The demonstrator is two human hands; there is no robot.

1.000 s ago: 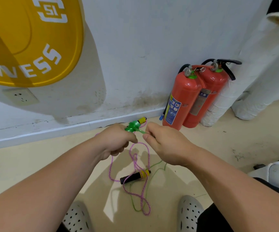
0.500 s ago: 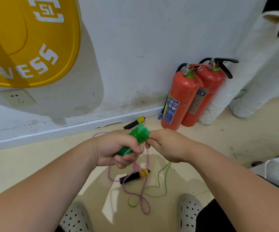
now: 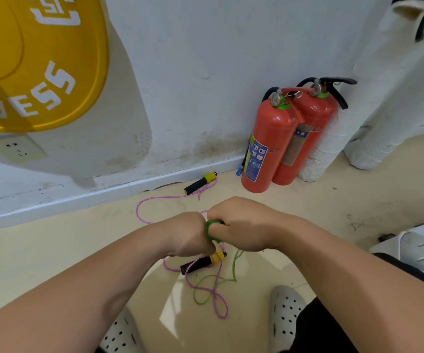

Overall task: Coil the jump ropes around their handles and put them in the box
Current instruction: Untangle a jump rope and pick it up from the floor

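My left hand (image 3: 189,234) grips the green handles (image 3: 209,231) of a jump rope, mostly hidden inside the fist. My right hand (image 3: 241,225) pinches the green rope right beside them, knuckles against the left hand. The loose green rope (image 3: 227,278) hangs down to the floor and lies in a loop there. A pink jump rope (image 3: 205,289) lies uncoiled on the floor. One of its black and yellow handles (image 3: 203,262) lies under my hands, the other handle (image 3: 200,182) by the skirting board. No box is clearly in view.
Two red fire extinguishers (image 3: 269,141) stand against the white wall at the right. A wrapped white column (image 3: 328,138) rises behind them. A white appliance with a cord (image 3: 419,245) sits at the right edge. My grey perforated shoes (image 3: 286,314) are on the beige floor below.
My hands have dropped lower and closed together. The green handles, tilted up and plain to see before, are now nearly hidden in the left fist, and less green rope lies on the floor.
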